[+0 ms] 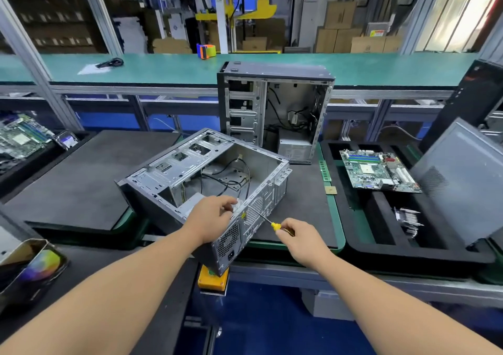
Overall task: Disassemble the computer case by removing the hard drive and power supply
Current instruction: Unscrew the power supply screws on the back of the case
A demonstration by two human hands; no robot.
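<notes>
Case (pixel 206 180) is lying on its side on the dark mat (pixel 81 180), open face up, rear panel turned toward us and its near corner overhanging the bench edge. We are bracing it with the left hand (pixel 215 218), whose fingers are curling over the top rear edge just above the power supply (pixel 226 241); they appear to be pinching that rim, though the fingertips are partly hidden. We are holding a screwdriver (pixel 265 218) in the right hand (pixel 300 239), fingers wrapped round its yellow-and-black handle, and its tip is meeting the perforated rear panel just beside the left fingers.

We are judging the step in hand to be the loosening of a rear screw that fixes the power supply. The supply is sitting in the near corner of the case, its fan grille and socket facing us. Black cables are trailing loose across the case floor. We cannot make out a hard drive in the bays from this angle.

Next move, in our judgement, is calling for the tip to seat squarely in the screw head and for firm bracing, since the overhanging case could shift under pressure.

A second case (pixel 275 109) is standing upright behind, and a motherboard (pixel 378 172) is lying in the tray (pixel 381 251) on the right.
</notes>
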